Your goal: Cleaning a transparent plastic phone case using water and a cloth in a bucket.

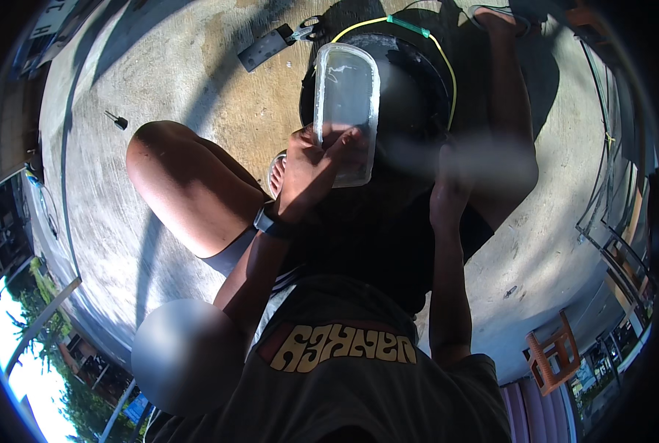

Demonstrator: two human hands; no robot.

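Observation:
My left hand (318, 158), with a watch on its wrist, grips the lower end of a translucent plastic container (347, 99), thumb over it. The container is held above a round black basin (418, 61) on the ground between my legs. A yellow cord (452, 72) with a green wrapped section (408, 25) curves around the basin's rim. My right hand (450, 183) is in shadow beside the basin's near right side, its fingers partly blurred; whether it holds anything is unclear.
Scissors (306, 30) lie beside a dark grey block-like object (266, 47) on the concrete floor (141, 83). A small black two-pronged object (118, 120) lies farther left. An orange-brown plastic stool (552, 354) is at the lower right, and metal frames (606, 232) line the right side.

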